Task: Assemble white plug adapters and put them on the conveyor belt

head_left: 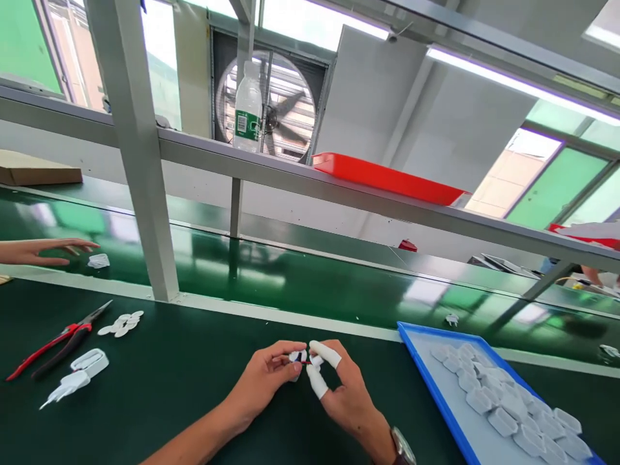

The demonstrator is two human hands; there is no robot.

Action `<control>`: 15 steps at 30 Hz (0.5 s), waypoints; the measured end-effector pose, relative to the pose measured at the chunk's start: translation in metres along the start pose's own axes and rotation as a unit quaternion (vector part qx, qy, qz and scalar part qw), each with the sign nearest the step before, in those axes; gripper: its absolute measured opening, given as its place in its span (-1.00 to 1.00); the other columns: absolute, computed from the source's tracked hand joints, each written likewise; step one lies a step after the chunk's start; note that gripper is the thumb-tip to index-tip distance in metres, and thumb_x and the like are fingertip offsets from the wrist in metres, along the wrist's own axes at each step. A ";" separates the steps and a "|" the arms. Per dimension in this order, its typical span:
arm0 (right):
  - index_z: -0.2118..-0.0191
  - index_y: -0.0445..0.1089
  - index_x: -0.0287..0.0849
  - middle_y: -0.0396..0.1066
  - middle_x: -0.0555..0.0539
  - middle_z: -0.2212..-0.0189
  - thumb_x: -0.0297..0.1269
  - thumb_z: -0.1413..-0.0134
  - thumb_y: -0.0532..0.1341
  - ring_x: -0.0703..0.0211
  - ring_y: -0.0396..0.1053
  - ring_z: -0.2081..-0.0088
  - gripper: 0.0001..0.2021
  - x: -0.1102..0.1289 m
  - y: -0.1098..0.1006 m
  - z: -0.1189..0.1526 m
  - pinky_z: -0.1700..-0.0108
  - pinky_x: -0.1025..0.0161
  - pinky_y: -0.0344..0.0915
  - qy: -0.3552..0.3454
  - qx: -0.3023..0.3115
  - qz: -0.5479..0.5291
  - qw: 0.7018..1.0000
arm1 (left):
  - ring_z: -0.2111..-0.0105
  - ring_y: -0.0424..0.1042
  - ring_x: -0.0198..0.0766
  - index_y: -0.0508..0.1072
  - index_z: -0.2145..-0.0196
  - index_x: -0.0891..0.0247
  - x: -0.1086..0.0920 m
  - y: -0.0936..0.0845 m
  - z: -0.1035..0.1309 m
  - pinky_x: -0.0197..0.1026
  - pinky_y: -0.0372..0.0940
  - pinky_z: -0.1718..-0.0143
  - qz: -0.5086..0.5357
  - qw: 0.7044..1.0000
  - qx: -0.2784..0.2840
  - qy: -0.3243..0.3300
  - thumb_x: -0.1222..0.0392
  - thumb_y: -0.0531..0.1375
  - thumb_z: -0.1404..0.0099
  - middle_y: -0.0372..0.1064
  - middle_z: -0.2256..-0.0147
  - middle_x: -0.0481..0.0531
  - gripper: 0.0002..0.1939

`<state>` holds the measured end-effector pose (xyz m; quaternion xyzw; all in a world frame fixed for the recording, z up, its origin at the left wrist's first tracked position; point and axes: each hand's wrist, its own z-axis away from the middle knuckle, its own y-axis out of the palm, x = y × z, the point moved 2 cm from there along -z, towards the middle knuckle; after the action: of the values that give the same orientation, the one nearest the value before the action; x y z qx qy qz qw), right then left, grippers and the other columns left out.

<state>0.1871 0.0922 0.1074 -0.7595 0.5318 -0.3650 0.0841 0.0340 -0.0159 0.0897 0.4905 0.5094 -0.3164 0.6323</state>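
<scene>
My left hand (267, 381) pinches a small white part (298, 356) above the green tabletop (194, 361); it looks light and stiff, best taken by its edges. My right hand (346, 394) nearly closes its white-covered fingers (325, 353) at a white piece (316, 361) beside it, grip unclear.

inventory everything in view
table: 1, dark green, foreground
pliers: 1, red and black, left
loose pieces: several, white, beside pliers
tray: 1, blue-rimmed, right
tray pieces: many, white, inside
far surface: 1, green, beyond table
surface pieces: 3, white, on it
shelf: 1, grey, above table
bottle: 1, clear, shelf
red tray: 1, red, shelf
fan: 1, dark, behind bottle
box: 1, brown, left
held part: 1, mostly white, between hands
another person's hand: 1, bare, left edge
watch: 1, silver, right wrist
left hand: 1, bare, centre
right hand: 1, white-covered fingertips, centre
</scene>
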 end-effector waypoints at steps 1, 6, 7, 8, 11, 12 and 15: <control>-0.25 0.28 0.00 0.46 -0.10 0.14 -0.51 -0.25 0.17 0.12 0.47 0.17 -0.50 0.001 -0.001 0.002 0.10 0.14 0.50 0.006 -0.005 -0.004 1.000 | 0.12 0.55 -0.05 0.62 0.01 0.21 0.000 0.001 0.002 0.00 0.40 -0.03 0.017 1.000 -0.012 -0.009 -0.02 0.51 -0.07 0.62 0.15 0.13 -0.46; -0.22 0.32 0.00 0.49 -0.08 0.17 -0.46 -0.25 0.16 0.13 0.51 0.16 -0.54 0.003 -0.006 0.007 0.05 0.16 0.52 0.048 -0.009 -0.051 0.998 | -0.02 0.54 0.05 0.62 0.01 0.24 -0.004 0.005 0.010 0.10 0.32 -0.20 0.071 0.997 -0.011 -0.015 0.04 0.55 0.00 0.62 0.07 0.19 -0.42; -0.24 0.31 0.00 0.49 -0.11 0.10 -0.45 -0.25 0.18 0.10 0.51 0.09 -0.53 0.004 -0.008 0.006 0.00 0.13 0.51 0.055 -0.002 -0.054 0.997 | -0.02 0.54 0.05 0.62 0.02 0.24 -0.006 0.006 0.011 0.11 0.32 -0.21 0.060 0.998 -0.005 -0.006 0.04 0.54 -0.02 0.62 0.07 0.18 -0.44; -0.25 0.31 -0.01 0.48 -0.14 0.02 -0.43 -0.23 0.21 0.07 0.50 0.02 -0.51 0.005 -0.009 0.006 -0.06 0.10 0.49 0.062 0.010 -0.058 0.996 | -0.01 0.55 0.04 0.62 0.03 0.23 -0.007 0.006 0.011 0.12 0.34 -0.20 0.045 0.999 0.002 0.005 0.04 0.53 -0.05 0.62 0.08 0.17 -0.47; -0.22 0.36 -0.01 0.50 -0.13 -0.02 -0.36 -0.20 0.29 0.07 0.51 0.03 -0.53 0.006 -0.009 0.004 -0.04 0.14 0.51 0.094 0.051 -0.087 0.990 | 0.04 0.56 0.01 0.62 0.08 0.21 -0.011 0.006 0.008 0.08 0.42 -0.12 0.007 0.999 0.030 0.042 0.05 0.50 -0.11 0.58 0.11 0.10 -0.58; -0.17 0.40 0.00 0.54 -0.08 0.06 -0.34 -0.20 0.30 0.12 0.54 0.13 -0.58 0.004 -0.008 0.004 0.04 0.19 0.53 0.108 0.053 -0.102 0.988 | 0.05 0.56 0.00 0.61 0.09 0.21 -0.011 0.006 0.007 0.07 0.44 -0.09 -0.002 0.998 0.039 0.046 0.05 0.49 -0.12 0.57 0.13 0.10 -0.59; -0.06 0.49 0.00 0.58 -0.02 0.20 -0.34 -0.19 0.32 0.19 0.54 0.28 -0.68 -0.006 -0.006 0.010 0.17 0.26 0.55 0.148 0.006 -0.110 0.983 | 0.03 0.54 0.01 0.54 -0.04 0.17 -0.002 0.000 0.004 0.07 0.46 -0.08 -0.060 0.996 0.018 0.065 0.08 0.48 -0.11 0.52 0.07 0.11 -0.46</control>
<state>0.1972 0.0970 0.1001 -0.7506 0.4492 -0.4835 -0.0316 0.0348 -0.0195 0.0920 0.4897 0.5721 -0.3308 0.5687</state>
